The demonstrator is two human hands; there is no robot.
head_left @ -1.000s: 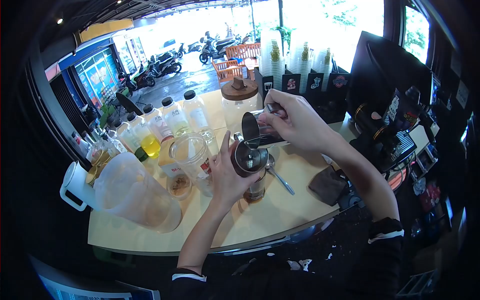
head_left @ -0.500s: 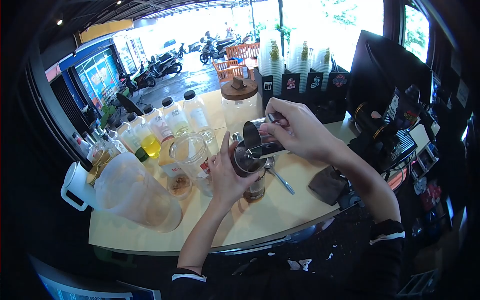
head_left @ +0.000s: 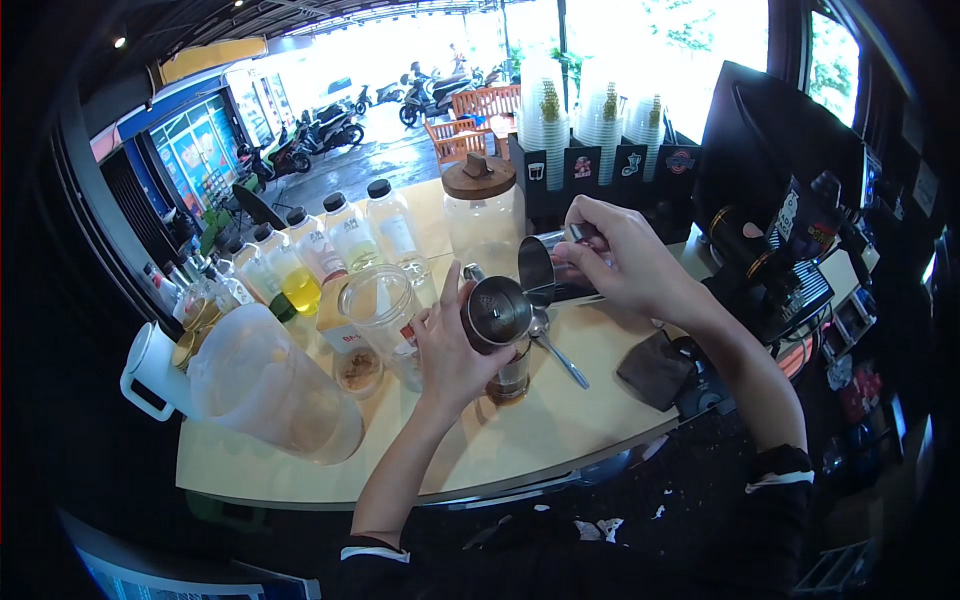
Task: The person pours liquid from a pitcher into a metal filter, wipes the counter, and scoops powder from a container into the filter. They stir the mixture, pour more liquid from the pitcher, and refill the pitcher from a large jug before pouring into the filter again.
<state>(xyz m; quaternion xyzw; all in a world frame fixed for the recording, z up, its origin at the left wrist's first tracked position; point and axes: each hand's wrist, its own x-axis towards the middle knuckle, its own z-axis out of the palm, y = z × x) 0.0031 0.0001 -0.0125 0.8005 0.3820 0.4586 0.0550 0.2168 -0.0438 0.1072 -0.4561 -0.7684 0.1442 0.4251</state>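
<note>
My left hand (head_left: 455, 350) is curled around the side of a round metal cup (head_left: 498, 310), whose dark inside faces me. Below that cup stands a clear glass (head_left: 513, 378) with brown liquid at its bottom; where the two meet is hidden. My right hand (head_left: 625, 250) grips a steel pitcher (head_left: 540, 272) by its handle, closed around it. The pitcher is tilted, its mouth toward the left, just right of the metal cup. A spoon (head_left: 562, 357) lies on the counter right of the glass. An open clear jar (head_left: 385, 310) stands left of my left hand.
A large translucent pitcher (head_left: 270, 385) stands at the counter's left. Several capped bottles (head_left: 350, 238) line the back, beside a wooden-lidded jar (head_left: 484, 215). Stacked plastic cups (head_left: 541, 115) fill a black holder (head_left: 600, 170). A dark cloth (head_left: 655, 368) lies at the right edge.
My right hand has drawn the steel pitcher right, away from over the metal cup, uncovering the cup's mouth. My left hand stays around the cup, which now faces me more.
</note>
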